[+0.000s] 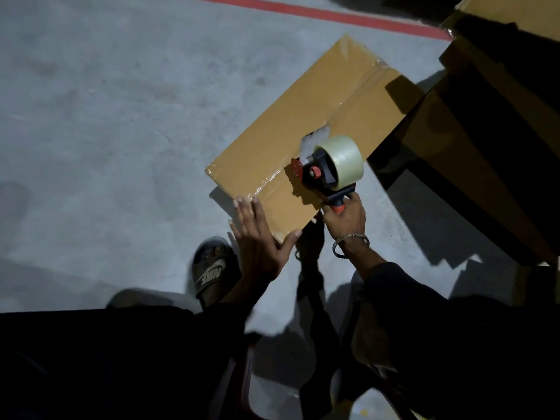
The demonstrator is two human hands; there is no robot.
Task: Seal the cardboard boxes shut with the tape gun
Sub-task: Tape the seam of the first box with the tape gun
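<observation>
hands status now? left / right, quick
Left hand: open, fingers straight, resting on the near corner of the cardboard box.
Right hand: grips the tape gun by its handle.

Warehouse, concrete floor (106,116), red line (303,9), stacked cartons (485,140)

Grey concrete floor (115,116), mottled and scuffed, red painted line (318,12) running across its far edge, dim room, hard light from one side casting sharp dark shadows (439,225) over the floor at right
</observation>
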